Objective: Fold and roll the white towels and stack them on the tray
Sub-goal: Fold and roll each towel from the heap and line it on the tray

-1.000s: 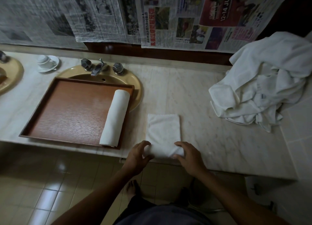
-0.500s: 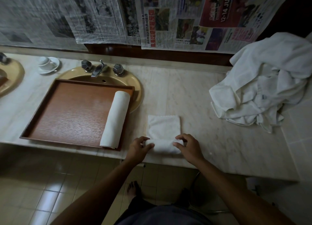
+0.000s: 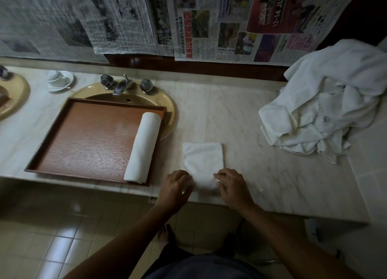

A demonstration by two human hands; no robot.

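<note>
The folded towel (image 3: 202, 161) lay flat on the marble desk (image 3: 240, 127), just right of the tray (image 3: 90, 136), with its near end turned up into a low roll under both hands. Half a second before, the roll had sat closer to the desk's front edge; it had since crept a little further up the cloth, so more of the strip was wound in and less lay open beyond it. That suggested the rolling step was well begun but far from done (most of the strip was still flat). The left hand (image 3: 178, 189) pressed on the roll's left end, its fingers curled over the cloth. The right hand (image 3: 232, 186) did the same at the right end, its fingers bent down onto the towel.

One finished rolled towel (image 3: 143, 147) lay along the tray's right side, touching its wall. A heap of loose white towels (image 3: 326, 102) waited at the desk's far right, well apart, so much of the task remained.

The tray sat partly over a tan sink (image 3: 167, 109) with a metal tap (image 3: 121, 86). Newspaper sheets (image 3: 188, 21) hung on the wall behind; a red advert among them read "12-14 JUNE", and the rest of the print was too blurred to read.
</note>
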